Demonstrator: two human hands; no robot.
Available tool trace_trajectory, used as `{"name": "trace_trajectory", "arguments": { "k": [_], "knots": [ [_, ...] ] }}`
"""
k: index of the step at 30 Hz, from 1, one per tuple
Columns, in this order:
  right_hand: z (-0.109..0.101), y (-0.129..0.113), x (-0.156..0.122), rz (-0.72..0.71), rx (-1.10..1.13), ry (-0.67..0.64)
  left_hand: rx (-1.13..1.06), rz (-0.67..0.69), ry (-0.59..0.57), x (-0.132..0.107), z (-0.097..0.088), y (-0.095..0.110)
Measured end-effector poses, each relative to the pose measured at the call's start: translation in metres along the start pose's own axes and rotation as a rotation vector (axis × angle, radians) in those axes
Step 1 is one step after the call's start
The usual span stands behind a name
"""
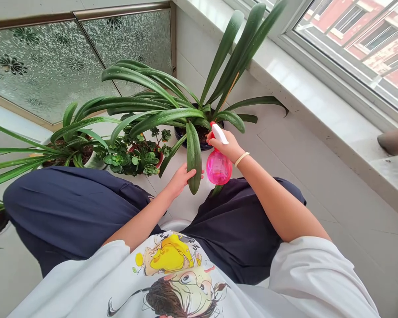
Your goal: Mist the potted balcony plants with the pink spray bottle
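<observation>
My right hand [226, 145] is wrapped round the neck of a pink spray bottle [219, 168] with a white and red head, held upright beside a potted plant. The nozzle points toward the plant's base. With my left hand [183, 180] I grip a long, broad green leaf [194, 154] near its tip, thumb on top and fingers behind. That leaf hangs down from the large strap-leaved plant [159, 115]. Its dark pot [179, 132] is partly hidden by leaves. Small pale drops or specks dot several leaves.
Left of the big plant stand a small bushy plant [146, 154] and another long-leaved plant [81, 141] in a pale pot. A patterned glass panel [49, 57] is behind. The window sill [305, 97] runs along the right. My knees flank the pots.
</observation>
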State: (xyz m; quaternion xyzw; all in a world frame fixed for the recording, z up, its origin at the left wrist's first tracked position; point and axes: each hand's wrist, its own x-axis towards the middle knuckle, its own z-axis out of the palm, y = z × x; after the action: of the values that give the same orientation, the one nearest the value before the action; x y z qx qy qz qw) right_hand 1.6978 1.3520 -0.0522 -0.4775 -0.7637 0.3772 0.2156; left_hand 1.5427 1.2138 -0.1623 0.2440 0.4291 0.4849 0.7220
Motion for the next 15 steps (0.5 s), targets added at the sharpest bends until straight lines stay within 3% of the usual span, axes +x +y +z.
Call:
{"name": "trace_trajectory", "arguments": {
  "k": [7, 10, 15],
  "knots": [
    [0.015, -0.007, -0.030, 0.093, 0.153, -0.089, 0.018, -0.012, 0.065, -0.022, 0.007, 0.006],
    [0.031, 0.001, -0.049, 0.141, 0.213, -0.050, -0.039, -0.019, 0.072, -0.028, 0.011, 0.000],
    [0.047, 0.023, -0.066, 0.280, 0.222, -0.131, -0.084, -0.034, 0.079, -0.030, 0.018, -0.014]
  ]
}}
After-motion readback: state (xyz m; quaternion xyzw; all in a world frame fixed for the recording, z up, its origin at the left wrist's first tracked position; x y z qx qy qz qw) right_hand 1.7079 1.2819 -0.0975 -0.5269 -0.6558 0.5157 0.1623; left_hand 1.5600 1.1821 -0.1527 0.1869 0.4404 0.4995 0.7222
